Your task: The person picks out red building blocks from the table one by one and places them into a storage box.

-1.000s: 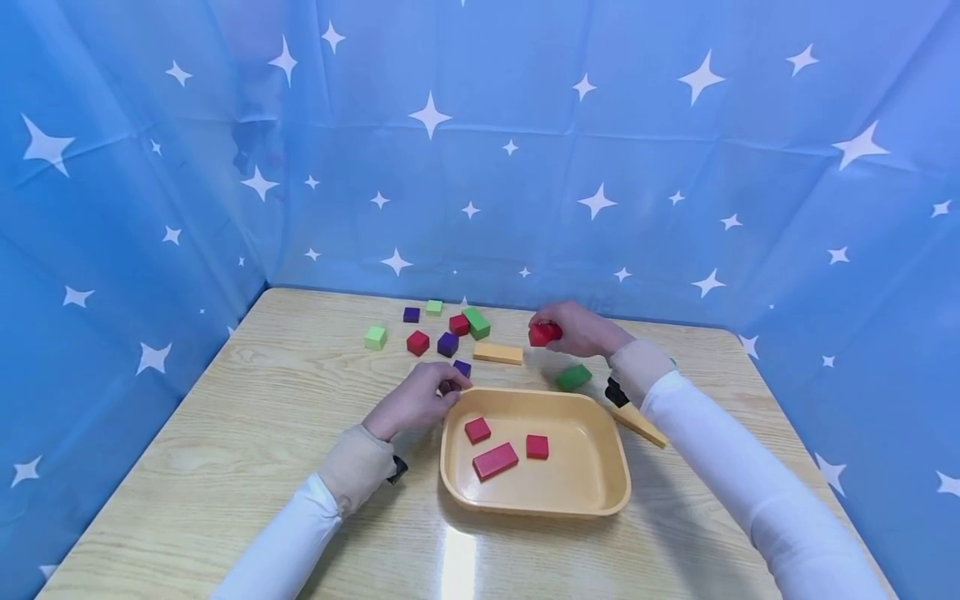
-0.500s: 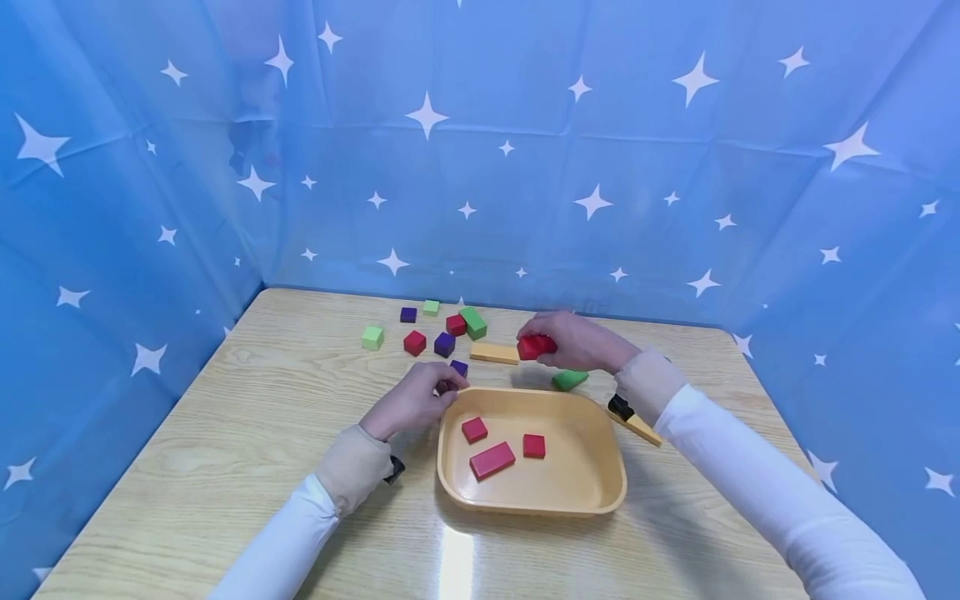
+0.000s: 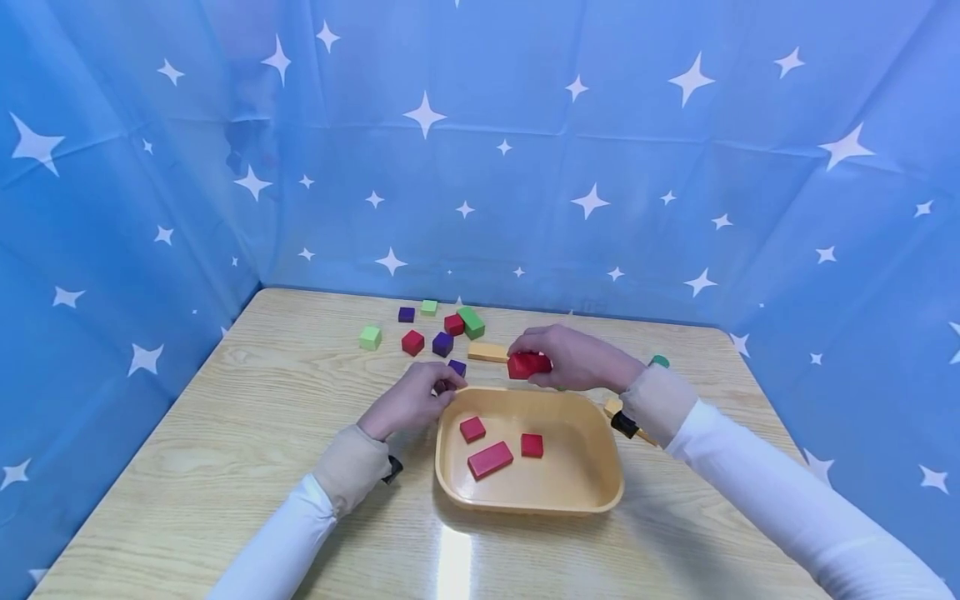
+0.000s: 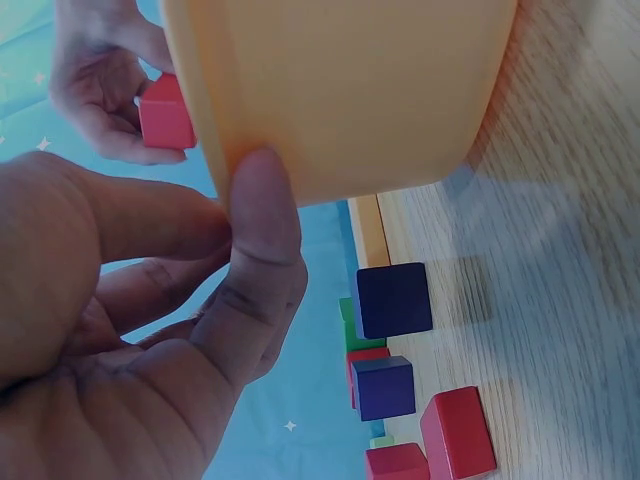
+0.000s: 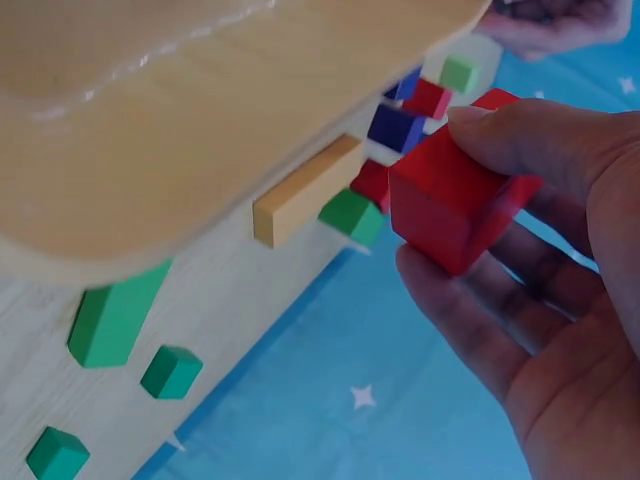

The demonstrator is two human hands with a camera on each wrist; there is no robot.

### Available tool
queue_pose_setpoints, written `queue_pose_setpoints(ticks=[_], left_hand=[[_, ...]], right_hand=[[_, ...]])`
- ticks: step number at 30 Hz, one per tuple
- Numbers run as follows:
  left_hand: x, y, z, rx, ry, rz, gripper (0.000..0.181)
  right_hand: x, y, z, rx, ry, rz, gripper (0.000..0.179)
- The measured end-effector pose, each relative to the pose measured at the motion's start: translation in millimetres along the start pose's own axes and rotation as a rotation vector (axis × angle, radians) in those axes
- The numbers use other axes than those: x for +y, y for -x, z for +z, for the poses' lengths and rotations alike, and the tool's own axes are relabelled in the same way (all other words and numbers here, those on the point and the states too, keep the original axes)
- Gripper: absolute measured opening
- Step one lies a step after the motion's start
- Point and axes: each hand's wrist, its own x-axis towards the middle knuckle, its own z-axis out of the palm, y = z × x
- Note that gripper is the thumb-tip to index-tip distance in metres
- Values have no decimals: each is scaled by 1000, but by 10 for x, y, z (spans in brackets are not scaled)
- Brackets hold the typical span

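Note:
My left hand pinches the far left rim of a pale orange plastic tub, thumb and fingertips on either side of the edge in the left wrist view. My right hand holds a red wooden block between thumb and fingers, raised just beyond the tub's far rim. Lying in the tub are a long red block and two smaller red blocks, one at the left and one near the middle.
Beyond the tub lie red, purple and light green blocks, a green block and a yellow plank. Several green blocks lie to the right. A starry blue curtain backs the wooden table.
My right hand has brought the red block left and nearer, from the back of the table to close by the tub's far rim. The left hand keeps its grip on the rim.

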Motion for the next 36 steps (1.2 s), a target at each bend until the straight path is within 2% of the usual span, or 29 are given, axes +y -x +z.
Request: queue_pose_setpoints(ticks=[9, 14, 20, 24, 30, 36], left_hand=[[1, -3, -8, -1, -1, 2, 18], [-5, -8, -11, -1, -9, 32, 19], [-5, -8, -15, -4, -6, 29, 19], [-4, -11, -13, -4, -4, 22, 19], [-6, -9, -10, -4, -11, 23, 19], [-10, -11, -14, -1, -18, 55, 19]], right_hand=[[-216, 47, 61, -89, 0, -51, 47], [-323, 57, 150, -128, 9, -96, 42], [-428, 94, 267, -173, 16, -127, 39], [-474, 123, 333, -215, 6, -114, 39], [-497, 152, 410, -233, 27, -154, 37], [-515, 186, 490, -260, 61, -173, 36]])
